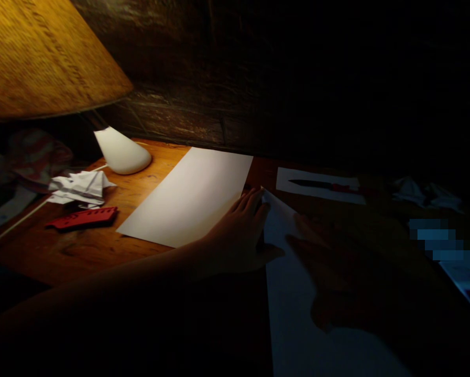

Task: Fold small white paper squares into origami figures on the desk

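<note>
A sheet of white paper (287,293) lies in shadow on the wooden table, its far end narrowed to a folded point. My left hand (242,225) rests at the left of that point, fingers stretched forward and thumb out over the paper. On the paper's right edge lies my right hand (329,262), very dark, its fingers reaching toward the upper fold and its thumb apart. Beyond my left hand a flat white sheet (191,193) catches the lamplight.
A lamp with a white base (124,152) and woven shade (50,57) stands at left. Near it are crumpled paper (81,187) and a red slotted object (83,218). A knife (313,184) lies on a paper strip (284,180). Folded papers (443,198) sit at far right.
</note>
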Motion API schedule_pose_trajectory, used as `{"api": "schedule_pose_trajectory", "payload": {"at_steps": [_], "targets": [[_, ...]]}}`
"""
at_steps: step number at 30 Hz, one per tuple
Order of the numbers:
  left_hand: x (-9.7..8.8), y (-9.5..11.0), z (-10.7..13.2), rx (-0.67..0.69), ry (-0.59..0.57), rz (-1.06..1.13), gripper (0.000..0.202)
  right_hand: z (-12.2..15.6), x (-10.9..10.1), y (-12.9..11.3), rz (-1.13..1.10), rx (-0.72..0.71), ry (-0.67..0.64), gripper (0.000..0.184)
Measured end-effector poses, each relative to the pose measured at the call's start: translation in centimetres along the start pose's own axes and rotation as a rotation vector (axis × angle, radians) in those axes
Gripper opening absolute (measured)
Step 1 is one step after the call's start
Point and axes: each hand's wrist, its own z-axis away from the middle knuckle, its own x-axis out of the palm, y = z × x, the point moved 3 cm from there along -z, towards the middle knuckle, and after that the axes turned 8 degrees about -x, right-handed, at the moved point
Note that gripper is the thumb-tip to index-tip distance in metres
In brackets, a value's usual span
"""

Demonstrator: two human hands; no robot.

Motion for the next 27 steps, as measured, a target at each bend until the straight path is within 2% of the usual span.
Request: {"api": "schedule_pose_trajectory", "payload": {"at_steps": [2, 8, 10, 18, 27], "targets": [[0.0, 0.0, 0.0, 0.005, 0.003, -0.003, 0.089, -0.1, 0.1, 0.2, 0.004, -0.003, 0.003, 0.053], [0.1, -0.2, 0.0, 0.015, 0.003, -0.008, 0.089, 0.0, 0.2, 0.5, 0.006, -0.015, 0.005, 0.054], [0.1, -0.2, 0.0, 0.02, 0.001, -0.01, 0.089, 0.1, 0.2, 0.5, 0.001, -0.019, 0.002, 0.06], [0.0, -0.2, 0.0, 0.004, -0.021, -0.013, 0.089, 0.5, 1.8, 1.4, -0.02, 0.025, 0.019, 0.106], [-0.1, -0.4, 0.0, 0.011, -0.014, 0.027, 0.088, 0.5, 0.6, 0.4, -0.051, 0.052, -0.038, 0.103]]}}
